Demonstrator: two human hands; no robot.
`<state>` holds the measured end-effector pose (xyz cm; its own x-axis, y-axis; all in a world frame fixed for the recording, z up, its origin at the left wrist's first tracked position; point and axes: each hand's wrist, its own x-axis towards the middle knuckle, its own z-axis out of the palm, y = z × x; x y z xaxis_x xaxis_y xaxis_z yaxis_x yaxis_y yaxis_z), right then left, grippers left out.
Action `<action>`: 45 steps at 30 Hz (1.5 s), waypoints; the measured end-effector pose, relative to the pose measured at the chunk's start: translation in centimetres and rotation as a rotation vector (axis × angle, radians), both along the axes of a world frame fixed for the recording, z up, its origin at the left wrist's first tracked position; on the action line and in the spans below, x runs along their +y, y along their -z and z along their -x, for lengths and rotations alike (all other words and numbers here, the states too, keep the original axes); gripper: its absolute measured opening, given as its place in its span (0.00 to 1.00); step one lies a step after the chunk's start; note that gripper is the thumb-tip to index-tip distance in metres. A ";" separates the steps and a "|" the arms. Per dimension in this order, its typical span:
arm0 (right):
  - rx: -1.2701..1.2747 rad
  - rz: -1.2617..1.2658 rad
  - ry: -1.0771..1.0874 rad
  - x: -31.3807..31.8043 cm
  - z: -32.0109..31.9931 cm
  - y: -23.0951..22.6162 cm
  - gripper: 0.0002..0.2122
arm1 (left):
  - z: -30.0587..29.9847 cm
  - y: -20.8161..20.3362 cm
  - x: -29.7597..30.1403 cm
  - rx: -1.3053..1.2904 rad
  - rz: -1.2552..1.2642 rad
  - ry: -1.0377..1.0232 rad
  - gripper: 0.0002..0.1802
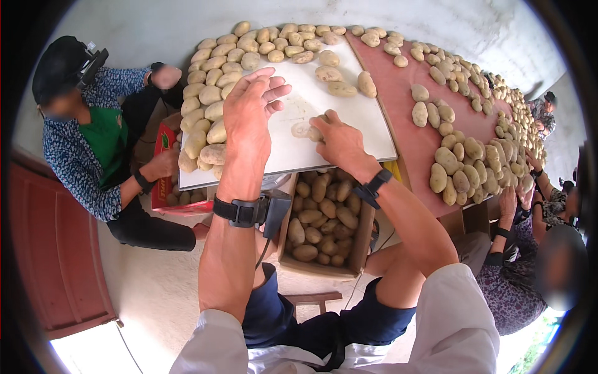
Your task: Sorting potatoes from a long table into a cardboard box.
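Observation:
My left hand (252, 103) is raised over the white board (299, 153), its fingers stretched out and nothing in them. Close beside it, rows of potatoes (212, 95) cover the board's left side and far edge. Lower on the board, my right hand (341, 142) has its fingers closed round a potato (316, 133), partly hidden by them. Just left of those fingertips is a pale, smeared potato shape (301, 129). Several loose potatoes (342, 88) lie farther up the board. Below its near edge, between my forearms, stands a cardboard box of potatoes (367, 246).
A red tabletop (389, 87) with many potatoes (467, 163) adjoins the board on the right. At left, a co-worker (93, 131) sits by a red box (163, 140). More people (514, 268) are at the right. A small wooden stool (311, 299) is below me.

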<state>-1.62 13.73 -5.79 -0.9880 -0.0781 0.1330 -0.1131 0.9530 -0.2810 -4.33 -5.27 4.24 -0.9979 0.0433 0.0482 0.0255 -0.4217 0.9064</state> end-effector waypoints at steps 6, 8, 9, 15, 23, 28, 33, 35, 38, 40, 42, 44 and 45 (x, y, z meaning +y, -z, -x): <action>-0.085 0.112 0.059 2.5 -1.9 -0.6 0.29 | 0.0 0.3 0.7 0.004 0.031 0.055 0.16; -0.147 0.190 0.108 3.3 -2.2 -0.7 0.32 | -0.2 0.4 0.9 0.005 0.046 0.075 0.16; -0.166 0.269 0.163 3.8 -2.4 -0.7 0.33 | -0.2 0.5 0.9 0.008 0.083 0.090 0.16; -0.216 0.410 0.217 6.9 -3.6 -0.8 0.30 | -0.3 0.6 1.5 0.035 0.175 0.142 0.15; -0.199 0.363 0.116 8.9 -5.1 -1.3 0.23 | -0.9 0.7 3.0 0.060 0.266 0.157 0.14; -0.226 0.420 0.050 9.9 -5.1 -1.1 0.23 | -1.0 0.6 3.9 0.071 0.314 0.178 0.13; -0.207 0.641 0.005 9.9 -5.1 -2.1 0.23 | -1.0 0.9 4.2 0.071 0.386 0.246 0.14; -0.208 0.735 -0.005 9.5 -5.5 -3.5 0.23 | -1.1 1.0 4.4 0.080 0.425 0.293 0.14; -0.160 0.837 0.001 8.6 -6.1 -4.9 0.24 | -1.6 1.7 5.1 0.046 0.597 0.521 0.17; -0.085 0.843 0.030 8.0 -6.5 -5.9 0.25 | -2.3 2.0 5.5 0.067 0.577 0.564 0.19; -0.052 0.844 0.048 7.3 -6.9 -6.8 0.24 | -3.0 1.8 5.9 0.028 0.539 0.661 0.24; -0.022 0.847 0.066 6.8 -7.0 -6.9 0.23 | -3.5 1.7 6.3 -0.009 0.468 0.670 0.25; 0.072 0.803 0.025 6.6 -7.0 -6.5 0.23 | -3.6 1.7 6.5 -0.048 0.395 0.682 0.25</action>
<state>5.34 20.34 0.76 -0.9752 0.0902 0.2021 -0.1380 0.4661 -0.8739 -0.71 1.22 2.50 -0.7458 0.6511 -0.1409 -0.1662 0.0229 0.9858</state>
